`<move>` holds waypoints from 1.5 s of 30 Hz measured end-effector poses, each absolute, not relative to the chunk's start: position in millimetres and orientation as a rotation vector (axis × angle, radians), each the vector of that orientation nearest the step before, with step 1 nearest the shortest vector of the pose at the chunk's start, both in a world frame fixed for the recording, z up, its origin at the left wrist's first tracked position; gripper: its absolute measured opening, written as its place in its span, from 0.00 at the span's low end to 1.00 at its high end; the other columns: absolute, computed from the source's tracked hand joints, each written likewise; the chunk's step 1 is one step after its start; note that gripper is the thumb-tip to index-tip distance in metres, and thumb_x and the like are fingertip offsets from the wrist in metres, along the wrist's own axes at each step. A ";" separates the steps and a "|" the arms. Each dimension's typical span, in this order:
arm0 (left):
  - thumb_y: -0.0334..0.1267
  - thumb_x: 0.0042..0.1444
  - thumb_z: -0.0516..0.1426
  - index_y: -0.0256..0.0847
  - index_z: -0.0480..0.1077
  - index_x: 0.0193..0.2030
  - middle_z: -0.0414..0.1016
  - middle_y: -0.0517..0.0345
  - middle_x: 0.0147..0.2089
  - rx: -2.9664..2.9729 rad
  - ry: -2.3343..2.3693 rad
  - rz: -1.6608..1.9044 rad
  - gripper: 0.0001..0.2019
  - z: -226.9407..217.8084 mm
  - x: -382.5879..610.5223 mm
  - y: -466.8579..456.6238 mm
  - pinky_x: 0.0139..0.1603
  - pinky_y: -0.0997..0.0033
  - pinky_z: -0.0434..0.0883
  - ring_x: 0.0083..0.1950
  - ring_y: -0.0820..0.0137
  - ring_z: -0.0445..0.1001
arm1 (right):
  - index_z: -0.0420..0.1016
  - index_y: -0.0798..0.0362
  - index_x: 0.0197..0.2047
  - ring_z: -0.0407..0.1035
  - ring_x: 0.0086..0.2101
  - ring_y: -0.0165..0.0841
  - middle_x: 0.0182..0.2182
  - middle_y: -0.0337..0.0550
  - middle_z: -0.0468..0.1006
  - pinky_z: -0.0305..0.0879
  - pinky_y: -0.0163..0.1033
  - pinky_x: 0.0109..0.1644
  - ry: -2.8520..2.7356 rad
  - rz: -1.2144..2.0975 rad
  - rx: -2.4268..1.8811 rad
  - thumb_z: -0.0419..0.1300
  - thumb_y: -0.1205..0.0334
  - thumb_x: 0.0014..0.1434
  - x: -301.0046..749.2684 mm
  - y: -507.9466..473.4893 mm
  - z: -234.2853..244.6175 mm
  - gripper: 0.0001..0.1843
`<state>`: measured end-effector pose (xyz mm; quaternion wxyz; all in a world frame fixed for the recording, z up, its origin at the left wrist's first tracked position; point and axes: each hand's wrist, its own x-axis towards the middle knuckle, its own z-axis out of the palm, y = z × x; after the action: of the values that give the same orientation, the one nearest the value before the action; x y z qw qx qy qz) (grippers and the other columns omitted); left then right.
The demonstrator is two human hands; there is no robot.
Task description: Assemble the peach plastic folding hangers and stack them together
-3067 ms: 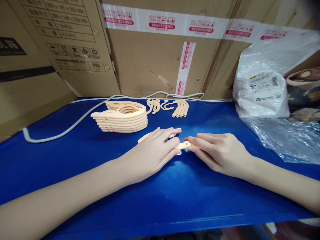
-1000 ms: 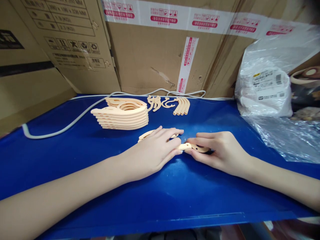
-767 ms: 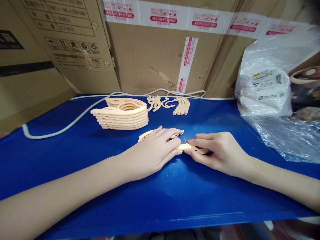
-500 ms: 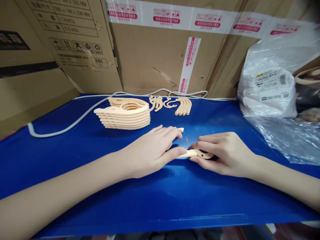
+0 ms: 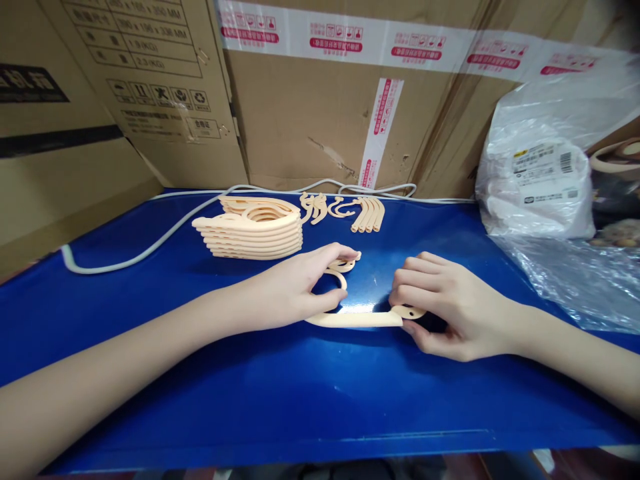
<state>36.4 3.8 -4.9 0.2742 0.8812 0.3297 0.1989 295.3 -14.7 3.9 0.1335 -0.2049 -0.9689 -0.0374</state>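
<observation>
In the head view, the long cream piece (image 5: 355,320), on or just above the tabletop (image 5: 320,400), is pinched at its right end by the fingers of the right hand (image 5: 440,303), seemingly for steadiness. Its far end is covered by the left hand (image 5: 300,287), whose fingers are parted around a cream curve (image 5: 341,280); whether that is gripped cannot be told. Stacked cream pieces (image 5: 253,243) are set behind, presumably within reach.

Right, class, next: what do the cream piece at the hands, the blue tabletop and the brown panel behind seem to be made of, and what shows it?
Cream piece: probably moulded plastic, satin; smooth, rounded, evenly coloured.
Blue tabletop: glossy, perhaps plastic sheeting or paint; bright reflections show shine, but not which.
Brown panel: most likely cardboard, matt; scuffed, paper-like face, with printed tape across it.
</observation>
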 end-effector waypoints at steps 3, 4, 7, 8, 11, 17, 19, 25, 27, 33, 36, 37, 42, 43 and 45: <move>0.36 0.63 0.54 0.45 0.59 0.63 0.67 0.55 0.64 2.388 0.899 0.548 0.21 -5.9 36.2 5.5 0.65 0.63 0.63 0.64 0.67 0.66 | 0.68 0.53 0.33 0.62 0.33 0.33 0.33 0.43 0.74 0.54 0.41 0.39 -2.816 -0.093 -0.582 0.53 0.67 0.59 295.7 -15.5 5.0 0.05; 0.36 0.63 0.54 0.45 0.59 0.63 0.67 0.56 0.64 2.392 0.901 0.554 0.21 -6.4 36.1 6.1 0.64 0.64 0.63 0.64 0.67 0.66 | 0.68 0.53 0.33 0.63 0.35 0.34 0.35 0.44 0.74 0.55 0.42 0.40 -2.811 -0.106 -0.573 0.53 0.67 0.59 296.0 -15.7 5.4 0.05; 0.38 0.64 0.55 0.45 0.60 0.62 0.67 0.55 0.63 2.402 0.884 0.581 0.20 -8.5 35.5 8.1 0.63 0.64 0.64 0.63 0.67 0.67 | 0.70 0.52 0.36 0.66 0.38 0.35 0.40 0.46 0.76 0.57 0.43 0.43 -2.789 -0.179 -0.556 0.53 0.69 0.61 297.2 -15.6 5.9 0.06; 0.38 0.64 0.55 0.45 0.61 0.61 0.68 0.55 0.62 2.409 0.876 0.591 0.19 -9.1 35.1 8.7 0.63 0.63 0.64 0.62 0.67 0.67 | 0.71 0.52 0.37 0.67 0.40 0.36 0.41 0.46 0.76 0.58 0.43 0.43 -2.780 -0.210 -0.555 0.53 0.69 0.61 297.7 -15.4 5.9 0.07; 0.40 0.64 0.56 0.43 0.64 0.54 0.69 0.52 0.59 2.477 0.880 0.610 0.13 -9.3 34.5 9.2 0.61 0.61 0.65 0.60 0.64 0.68 | 0.74 0.52 0.41 0.68 0.42 0.37 0.44 0.48 0.76 0.60 0.44 0.44 -2.757 -0.295 -0.556 0.53 0.69 0.63 299.5 -14.2 5.5 0.09; 0.41 0.65 0.54 0.41 0.68 0.40 0.68 0.52 0.59 2.656 1.031 0.524 0.07 -3.5 35.2 4.4 0.56 0.62 0.68 0.57 0.61 0.71 | 0.74 0.51 0.41 0.69 0.43 0.36 0.48 0.49 0.75 0.63 0.43 0.46 -2.754 -0.337 -0.618 0.52 0.67 0.66 301.1 -13.1 4.2 0.09; 0.43 0.64 0.55 0.41 0.69 0.39 0.68 0.53 0.59 2.667 1.047 0.523 0.08 -2.9 34.9 3.6 0.53 0.64 0.68 0.56 0.62 0.72 | 0.75 0.50 0.42 0.69 0.43 0.36 0.50 0.48 0.74 0.64 0.42 0.45 -2.728 -0.311 -0.704 0.52 0.66 0.67 302.0 -13.5 3.0 0.10; 0.46 0.61 0.58 0.42 0.69 0.42 0.75 0.55 0.50 2.656 1.092 0.535 0.10 -3.1 35.2 4.8 0.49 0.64 0.69 0.52 0.60 0.74 | 0.74 0.50 0.41 0.71 0.45 0.36 0.51 0.46 0.75 0.66 0.41 0.46 -2.707 -0.165 -0.831 0.51 0.66 0.68 304.8 -13.9 1.4 0.10; 0.46 0.60 0.58 0.42 0.69 0.45 0.77 0.55 0.49 2.640 1.134 0.525 0.12 -2.5 35.6 4.5 0.48 0.64 0.69 0.50 0.61 0.75 | 0.74 0.51 0.41 0.71 0.44 0.35 0.50 0.46 0.76 0.65 0.41 0.46 -2.741 -0.122 -0.803 0.50 0.67 0.68 304.1 -13.8 2.8 0.11; 0.49 0.59 0.60 0.40 0.66 0.56 0.75 0.52 0.56 2.656 1.173 0.525 0.22 -4.9 34.8 3.9 0.53 0.63 0.70 0.56 0.59 0.73 | 0.73 0.50 0.41 0.69 0.45 0.35 0.50 0.46 0.75 0.64 0.42 0.48 -2.844 0.040 -0.705 0.49 0.72 0.64 300.9 -14.9 7.6 0.13; 0.48 0.60 0.59 0.40 0.69 0.53 0.72 0.53 0.58 2.689 1.153 0.513 0.18 -5.8 33.9 4.5 0.55 0.62 0.69 0.57 0.60 0.72 | 0.72 0.52 0.39 0.68 0.45 0.35 0.48 0.47 0.76 0.63 0.42 0.49 -2.857 0.107 -0.647 0.49 0.71 0.64 300.0 -15.9 9.0 0.12; 0.48 0.61 0.59 0.41 0.71 0.51 0.72 0.54 0.58 2.695 1.146 0.507 0.17 -5.7 33.5 4.6 0.56 0.62 0.69 0.56 0.61 0.72 | 0.71 0.52 0.39 0.68 0.45 0.35 0.47 0.47 0.76 0.62 0.42 0.49 -2.859 0.119 -0.631 0.48 0.71 0.64 299.5 -16.6 9.6 0.12; 0.48 0.61 0.59 0.41 0.72 0.50 0.71 0.55 0.57 2.697 1.119 0.527 0.16 -6.1 33.1 5.6 0.57 0.62 0.69 0.56 0.62 0.72 | 0.71 0.53 0.38 0.67 0.40 0.33 0.42 0.45 0.77 0.61 0.40 0.45 -2.844 0.128 -0.629 0.54 0.62 0.65 295.7 -22.8 11.7 0.06; 0.47 0.61 0.59 0.41 0.72 0.50 0.70 0.55 0.57 2.697 1.114 0.532 0.16 -6.3 33.4 5.7 0.57 0.62 0.69 0.56 0.62 0.72 | 0.71 0.53 0.38 0.67 0.39 0.33 0.41 0.45 0.77 0.61 0.40 0.44 -2.839 0.120 -0.630 0.56 0.59 0.64 295.0 -24.2 11.6 0.07; 0.46 0.61 0.59 0.40 0.72 0.51 0.70 0.54 0.58 2.695 1.107 0.539 0.16 -6.8 34.0 5.6 0.57 0.62 0.69 0.55 0.62 0.72 | 0.70 0.53 0.39 0.67 0.38 0.34 0.41 0.45 0.77 0.60 0.40 0.43 -2.834 0.115 -0.627 0.60 0.53 0.62 293.6 -26.6 10.7 0.11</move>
<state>34.0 5.6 -6.8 0.0892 0.9060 0.3721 0.1811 293.6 -26.6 10.7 0.1182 -0.2142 -0.9688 0.0394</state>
